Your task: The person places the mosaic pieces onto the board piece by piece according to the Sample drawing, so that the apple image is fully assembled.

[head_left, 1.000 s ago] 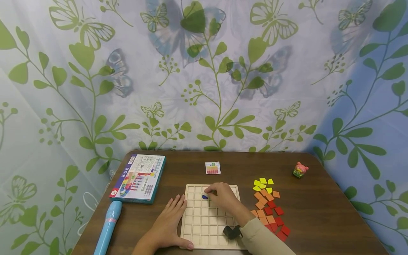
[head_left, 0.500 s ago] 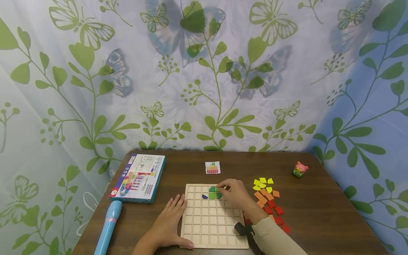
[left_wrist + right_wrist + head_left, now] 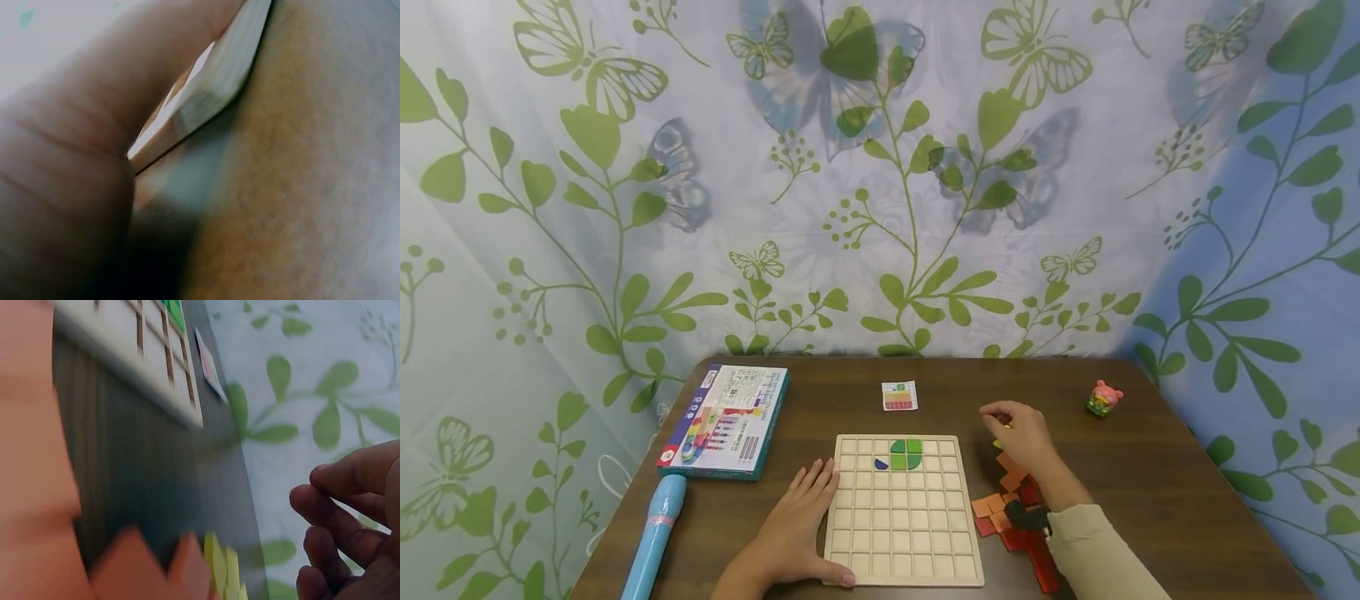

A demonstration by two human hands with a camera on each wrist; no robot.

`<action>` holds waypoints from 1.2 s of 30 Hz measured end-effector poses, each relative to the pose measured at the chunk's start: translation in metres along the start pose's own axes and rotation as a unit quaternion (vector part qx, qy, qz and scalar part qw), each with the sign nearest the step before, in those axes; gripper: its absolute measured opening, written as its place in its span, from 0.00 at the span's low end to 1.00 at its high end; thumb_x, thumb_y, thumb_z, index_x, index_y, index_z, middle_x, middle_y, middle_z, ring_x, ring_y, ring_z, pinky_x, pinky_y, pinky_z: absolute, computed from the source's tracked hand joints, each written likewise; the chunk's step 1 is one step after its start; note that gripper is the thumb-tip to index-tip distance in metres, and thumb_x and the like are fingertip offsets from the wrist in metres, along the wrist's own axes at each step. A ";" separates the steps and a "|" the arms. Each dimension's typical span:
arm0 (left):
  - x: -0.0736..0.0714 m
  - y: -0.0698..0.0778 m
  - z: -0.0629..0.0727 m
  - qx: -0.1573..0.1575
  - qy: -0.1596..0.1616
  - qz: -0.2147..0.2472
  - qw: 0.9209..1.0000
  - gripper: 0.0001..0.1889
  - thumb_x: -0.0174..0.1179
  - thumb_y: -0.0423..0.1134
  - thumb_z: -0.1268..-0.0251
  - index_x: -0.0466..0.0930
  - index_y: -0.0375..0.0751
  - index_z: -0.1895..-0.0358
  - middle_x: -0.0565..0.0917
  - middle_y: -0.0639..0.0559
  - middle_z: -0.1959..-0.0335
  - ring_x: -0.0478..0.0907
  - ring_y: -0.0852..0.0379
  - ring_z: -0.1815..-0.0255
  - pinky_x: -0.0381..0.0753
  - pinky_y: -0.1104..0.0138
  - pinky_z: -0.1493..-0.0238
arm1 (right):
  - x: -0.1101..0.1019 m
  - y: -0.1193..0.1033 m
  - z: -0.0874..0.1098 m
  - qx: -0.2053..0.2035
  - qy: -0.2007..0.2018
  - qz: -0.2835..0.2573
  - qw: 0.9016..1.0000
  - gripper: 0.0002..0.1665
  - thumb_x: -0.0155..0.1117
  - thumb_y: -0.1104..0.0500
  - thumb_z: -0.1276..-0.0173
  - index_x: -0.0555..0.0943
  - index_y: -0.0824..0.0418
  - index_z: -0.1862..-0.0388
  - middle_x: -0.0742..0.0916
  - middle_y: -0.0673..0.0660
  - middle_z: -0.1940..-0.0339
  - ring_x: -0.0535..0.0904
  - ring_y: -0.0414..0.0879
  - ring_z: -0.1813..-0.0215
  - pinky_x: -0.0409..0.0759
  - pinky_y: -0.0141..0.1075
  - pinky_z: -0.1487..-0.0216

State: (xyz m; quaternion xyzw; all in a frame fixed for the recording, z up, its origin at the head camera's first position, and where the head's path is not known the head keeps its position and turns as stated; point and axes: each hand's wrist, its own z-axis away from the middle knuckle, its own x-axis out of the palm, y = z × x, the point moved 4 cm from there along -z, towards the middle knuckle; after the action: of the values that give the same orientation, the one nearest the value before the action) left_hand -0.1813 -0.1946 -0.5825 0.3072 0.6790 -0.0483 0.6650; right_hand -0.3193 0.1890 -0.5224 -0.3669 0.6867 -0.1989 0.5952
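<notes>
A wooden grid board lies on the table. Green tiles fill a two-by-two block of its cells near the top, and a blue half-round tile sits just left of them. Along the board's left edge rests my left hand, fingers extended and thumb across the lower left corner. My right hand hovers over the yellow tiles, mostly hiding them. In the right wrist view its fingers are loosely bent with nothing between them. Orange tiles and red tiles lie below that hand.
Behind the board lies a small pattern card. A flat game box and a blue microphone are at the left. A pink figurine stands at the back right. A patterned curtain hangs behind the table.
My right hand has left the green tiles on the board and moved right, over the yellow tiles. The green block is now fully uncovered. My left hand has stayed in place.
</notes>
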 end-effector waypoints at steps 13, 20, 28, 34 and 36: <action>-0.001 0.000 0.000 0.002 0.005 -0.011 1.000 0.79 0.59 0.92 0.64 0.55 0.32 0.17 0.51 0.37 0.15 0.44 0.38 0.15 0.43 0.45 0.19 | -0.029 0.050 0.006 0.050 0.018 0.038 0.998 0.11 0.69 0.63 0.25 0.89 0.65 0.48 0.90 0.59 0.56 0.84 0.59 0.55 0.83 0.43 0.64; 0.000 0.000 -0.001 0.001 0.001 -0.013 1.000 0.79 0.59 0.92 0.64 0.55 0.32 0.16 0.50 0.37 0.15 0.43 0.38 0.15 0.42 0.45 0.19 | -0.030 0.059 0.005 0.057 0.001 0.051 0.997 0.12 0.71 0.62 0.27 0.89 0.65 0.48 0.89 0.57 0.59 0.81 0.54 0.58 0.80 0.45 0.63; 0.001 0.000 -0.001 -0.001 0.002 -0.010 1.000 0.79 0.59 0.92 0.64 0.54 0.32 0.16 0.50 0.38 0.15 0.43 0.38 0.15 0.42 0.45 0.19 | -0.021 0.062 0.008 0.065 -0.027 0.036 0.997 0.11 0.76 0.62 0.31 0.89 0.64 0.52 0.87 0.54 0.62 0.78 0.50 0.63 0.80 0.41 0.66; 0.000 0.000 -0.001 0.002 0.004 -0.015 1.000 0.79 0.59 0.92 0.64 0.55 0.31 0.17 0.51 0.37 0.15 0.44 0.38 0.15 0.43 0.45 0.19 | -0.011 0.055 0.010 0.045 -0.049 0.046 0.997 0.10 0.81 0.61 0.35 0.90 0.61 0.57 0.87 0.52 0.62 0.81 0.48 0.62 0.83 0.42 0.62; 0.000 0.001 0.000 0.002 0.003 -0.012 1.000 0.79 0.59 0.92 0.64 0.55 0.31 0.17 0.51 0.37 0.15 0.44 0.38 0.15 0.43 0.45 0.19 | -0.008 0.051 0.011 0.036 -0.050 0.058 0.996 0.08 0.81 0.61 0.36 0.91 0.59 0.60 0.87 0.52 0.62 0.81 0.49 0.61 0.84 0.44 0.61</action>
State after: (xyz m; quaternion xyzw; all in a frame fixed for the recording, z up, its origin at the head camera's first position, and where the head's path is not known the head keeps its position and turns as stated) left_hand -0.1813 -0.1939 -0.5825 0.3010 0.6843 -0.0566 0.6618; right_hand -0.3226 0.2301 -0.5560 -0.3145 0.6689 -0.1700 0.6517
